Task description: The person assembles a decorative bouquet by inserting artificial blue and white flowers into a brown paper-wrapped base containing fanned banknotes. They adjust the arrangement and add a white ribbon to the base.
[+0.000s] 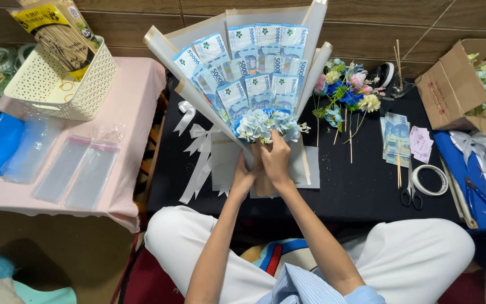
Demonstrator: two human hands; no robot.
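A seated person in white trousers grips the stem of a banknote bouquet (248, 79) with both hands above a black tabletop (355, 186), forearms rising side by side from the lap and meeting at the base of the arrangement. The left hand (244, 175) is closed around the lower part of the stem, fingers wrapped from the left; the right hand (275, 157) sits just above it, curled tight with the fingertips pressed up under a cluster of pale blue flowers (265, 125) at the bouquet's throat. The bouquet stands upright and leans slightly away, its fanned blue notes framed by grey wrapping paper. White ribbon bows (198, 138) lie to the left of the hands, loose artificial flowers (347, 90) to the right, and beyond them a stack of banknotes (395, 135), a tape roll (430, 180) and scissors (410, 194). A cardboard box (457, 84) sits at the far right. On the pink tabletop (136, 95) at left rest a cream basket (57, 84) and clear plastic sleeves (77, 171)
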